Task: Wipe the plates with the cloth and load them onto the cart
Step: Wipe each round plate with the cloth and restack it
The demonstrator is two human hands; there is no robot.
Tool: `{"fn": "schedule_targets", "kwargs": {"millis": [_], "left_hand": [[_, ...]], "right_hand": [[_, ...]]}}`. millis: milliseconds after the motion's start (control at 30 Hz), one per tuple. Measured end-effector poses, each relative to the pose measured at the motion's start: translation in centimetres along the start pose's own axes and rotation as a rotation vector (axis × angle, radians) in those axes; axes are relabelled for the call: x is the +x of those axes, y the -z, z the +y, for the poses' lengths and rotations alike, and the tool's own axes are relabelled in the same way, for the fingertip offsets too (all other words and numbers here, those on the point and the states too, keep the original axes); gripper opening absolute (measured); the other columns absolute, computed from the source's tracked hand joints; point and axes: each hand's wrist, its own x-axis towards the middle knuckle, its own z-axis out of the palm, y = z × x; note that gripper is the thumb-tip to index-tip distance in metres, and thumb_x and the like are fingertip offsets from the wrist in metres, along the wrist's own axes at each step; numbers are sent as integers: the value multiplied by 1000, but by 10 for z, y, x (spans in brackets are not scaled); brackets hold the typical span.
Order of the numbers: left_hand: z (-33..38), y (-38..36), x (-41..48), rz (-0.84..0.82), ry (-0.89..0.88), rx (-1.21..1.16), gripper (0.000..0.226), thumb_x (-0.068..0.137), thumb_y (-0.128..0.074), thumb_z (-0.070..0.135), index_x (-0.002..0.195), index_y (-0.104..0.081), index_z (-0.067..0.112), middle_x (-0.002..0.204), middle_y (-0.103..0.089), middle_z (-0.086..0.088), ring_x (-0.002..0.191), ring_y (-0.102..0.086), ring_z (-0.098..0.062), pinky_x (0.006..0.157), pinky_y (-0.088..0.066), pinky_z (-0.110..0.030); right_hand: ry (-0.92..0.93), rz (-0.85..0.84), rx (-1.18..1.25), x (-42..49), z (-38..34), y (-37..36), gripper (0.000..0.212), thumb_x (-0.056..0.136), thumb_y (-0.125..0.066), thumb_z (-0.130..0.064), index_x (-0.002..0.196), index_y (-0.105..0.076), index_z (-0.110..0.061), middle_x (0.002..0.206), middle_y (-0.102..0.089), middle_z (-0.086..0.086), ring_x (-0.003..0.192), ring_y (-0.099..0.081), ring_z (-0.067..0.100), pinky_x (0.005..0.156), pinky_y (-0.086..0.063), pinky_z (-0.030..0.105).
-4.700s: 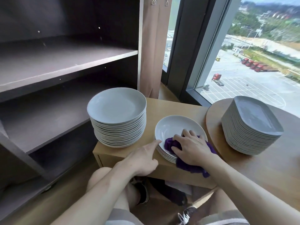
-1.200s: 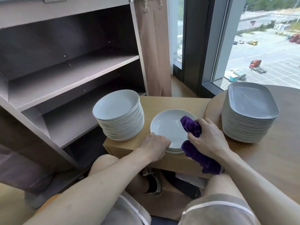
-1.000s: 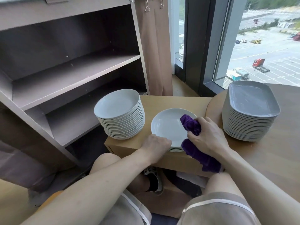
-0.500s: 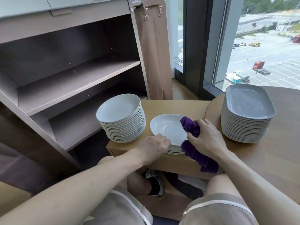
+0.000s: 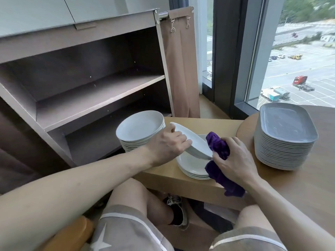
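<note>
Our left hand (image 5: 167, 144) grips the tilted round white plate (image 5: 194, 142) (rim-first), cart shelves lying leftward; right hand (image 5: 233, 160) clutches the purple cloth (image 5: 217, 147).

We see a low wooden stand (image 5: 213, 127) bearing a tall stack of round plates (image 5: 139, 129) and a short stack of round plates (image 5: 192, 166). Just beside it, a round table (image 5: 308, 189) carries a stack of grey rectangular dishes (image 5: 284, 140).
</note>
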Motion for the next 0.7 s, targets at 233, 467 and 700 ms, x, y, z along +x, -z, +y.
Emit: {"fn": "schedule_targets", "kwargs": {"millis": [233,467,700], "left_hand": [[-36,31,-33,84,143,21,34,87,-51,-10,99,-73,13,78,-66,1,71,-63,-20,70,-46,-35],[-71,48,-69,92,418,49,46,92,-31,-10,98,-71,12,80,-69,1,67,-61,-21,69,-43,-38],[-81,30,-97,-6,569,86,37,81,-46,-14,90,-70,12,68,-64,2,56,-51,-23,68,-39,-36]], "right_hand": [[-16,18,37,1,5,1,41,89,-71,-37,125,-57,-24,103,-53,-7,95,-54,20,82,-53,45],[22,-15,17,-2,1,-3,47,89,-74,-34,129,-58,-19,104,-56,-4,93,-55,21,79,-54,47],[78,-52,-3,-5,-1,-7,46,88,-75,-33,129,-59,-19,103,-55,-6,92,-52,18,77,-48,40]]}}
